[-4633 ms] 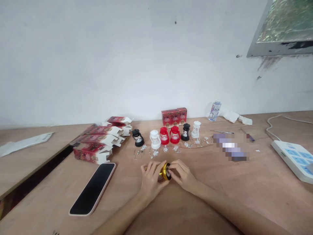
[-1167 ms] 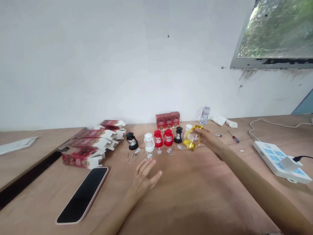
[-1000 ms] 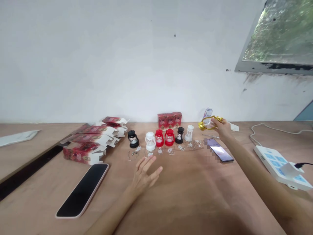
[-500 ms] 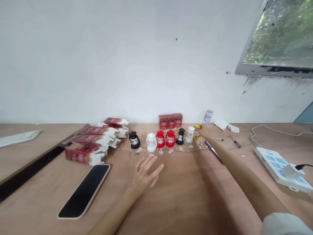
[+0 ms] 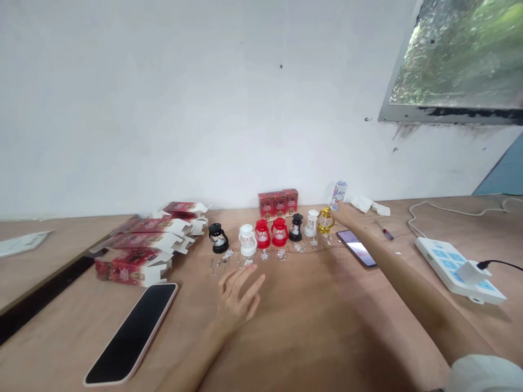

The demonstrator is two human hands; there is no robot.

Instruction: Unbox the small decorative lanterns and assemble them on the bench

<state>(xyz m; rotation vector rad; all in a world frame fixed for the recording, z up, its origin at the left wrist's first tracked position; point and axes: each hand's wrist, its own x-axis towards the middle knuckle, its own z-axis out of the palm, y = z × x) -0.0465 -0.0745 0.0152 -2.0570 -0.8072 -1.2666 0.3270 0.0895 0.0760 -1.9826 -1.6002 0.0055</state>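
My left hand (image 5: 238, 298) hovers over the bare tabletop with its fingers spread, holding nothing. Just beyond its fingertips lie small metal parts and white bits in several little groups (image 5: 248, 262). My right hand (image 5: 345, 213) reaches to the far right, its fingertips at the lower end of a white and purple packet (image 5: 339, 193); the grip is too small to make out. Beside that hand stands a gold lantern (image 5: 325, 220), the end of a row with a white lantern (image 5: 311, 223), black lantern (image 5: 296, 227), red lanterns (image 5: 280, 232), another white lantern (image 5: 247, 240) and another black lantern (image 5: 218, 238).
Three red boxes (image 5: 279, 204) stand against the wall. Opened red boxes (image 5: 133, 264) are heaped left, above a dark phone (image 5: 133, 332). A lit phone (image 5: 357, 249) lies under my right forearm. Farther right are a screwdriver (image 5: 386, 233), crumpled tissues (image 5: 362, 203) and a power strip (image 5: 445, 264).
The gold lantern now stands whole in the row, away from my right hand, which has moved to the packet. The view has shifted right. My left hand has stayed much the same.
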